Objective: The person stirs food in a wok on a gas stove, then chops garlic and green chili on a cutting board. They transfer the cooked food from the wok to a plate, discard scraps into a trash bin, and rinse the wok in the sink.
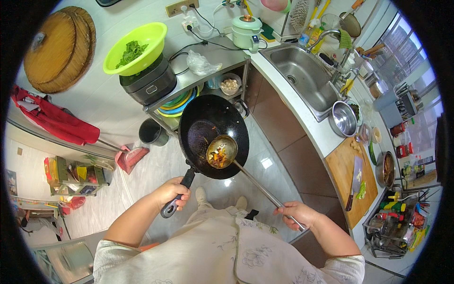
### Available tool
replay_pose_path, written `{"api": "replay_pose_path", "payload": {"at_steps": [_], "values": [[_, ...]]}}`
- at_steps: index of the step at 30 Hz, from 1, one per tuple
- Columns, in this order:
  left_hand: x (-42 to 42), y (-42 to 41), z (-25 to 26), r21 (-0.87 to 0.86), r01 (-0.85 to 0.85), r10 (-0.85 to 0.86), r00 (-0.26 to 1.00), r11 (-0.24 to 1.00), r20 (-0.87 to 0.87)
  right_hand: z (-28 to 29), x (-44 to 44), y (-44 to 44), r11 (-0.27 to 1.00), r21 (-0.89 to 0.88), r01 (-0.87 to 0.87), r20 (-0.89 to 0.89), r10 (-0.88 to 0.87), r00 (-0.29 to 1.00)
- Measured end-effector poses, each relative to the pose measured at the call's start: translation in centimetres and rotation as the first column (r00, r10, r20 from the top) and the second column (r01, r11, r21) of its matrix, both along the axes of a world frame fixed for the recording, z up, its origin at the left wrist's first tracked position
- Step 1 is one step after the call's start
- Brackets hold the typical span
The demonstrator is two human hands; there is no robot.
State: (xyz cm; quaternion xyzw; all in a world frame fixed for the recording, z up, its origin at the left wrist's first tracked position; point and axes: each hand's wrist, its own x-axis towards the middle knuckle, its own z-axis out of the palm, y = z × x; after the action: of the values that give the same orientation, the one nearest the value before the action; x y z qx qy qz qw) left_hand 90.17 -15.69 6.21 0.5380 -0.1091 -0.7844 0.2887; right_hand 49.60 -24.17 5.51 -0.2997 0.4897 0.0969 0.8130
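Observation:
My left hand point(176, 194) grips the black handle of a dark wok point(227, 117), which is held up over the floor with its inside facing me. Oil sheen and a few orange bits cling to the wok's surface. In my right hand point(297, 215) is the long metal shaft of a ladle point(230, 143). The ladle's bowl rests in or just over the wok; I cannot tell whether they touch. Chopped orange, pale and dark pieces in oily liquid point(220, 156) lie in the bowl.
To the right a counter holds a steel sink point(294, 74), a metal bowl point(343, 119) and a cutting board point(340, 170) with a cleaver point(355, 177). Ahead, a yellow-green basin point(156, 46) of leafy greens sits on an appliance point(149, 85). A dark bin point(156, 136) stands left of the wok.

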Motion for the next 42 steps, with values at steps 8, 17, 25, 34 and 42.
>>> {"api": "replay_pose_path", "payload": {"at_steps": [8, 17, 25, 34, 42], "values": [[-2.1, 0.4, -1.9, -0.003, 0.009, -0.009, 0.996, 1.0, -0.088, -0.3, -1.5, -1.8, 0.902, 0.423, 0.083, 0.291, -0.222, 0.93], [-4.7, 2.2, -2.7, 0.02, -0.127, 0.128, 0.967, 0.992, -0.22, 0.3, -2.2, -3.1, 0.941, 0.331, 0.07, 0.357, -0.194, 0.914], [-5.2, 3.2, -3.4, 0.083, -0.206, 0.222, 0.929, 0.975, -0.297, 1.5, -2.6, -3.6, 0.945, 0.3, 0.132, 0.287, -0.222, 0.932], [-4.2, -0.8, -2.2, 0.069, -0.185, 0.198, 0.922, 0.98, -0.333, 2.0, -5.5, -5.0, 0.83, 0.456, 0.322, 0.4, -0.514, 0.759], [0.0, -9.3, -0.6, -0.015, -0.123, 0.106, 0.902, 0.992, -0.419, 3.7, -6.3, -11.8, 0.698, 0.247, 0.673, 0.546, -0.673, 0.498]]}}
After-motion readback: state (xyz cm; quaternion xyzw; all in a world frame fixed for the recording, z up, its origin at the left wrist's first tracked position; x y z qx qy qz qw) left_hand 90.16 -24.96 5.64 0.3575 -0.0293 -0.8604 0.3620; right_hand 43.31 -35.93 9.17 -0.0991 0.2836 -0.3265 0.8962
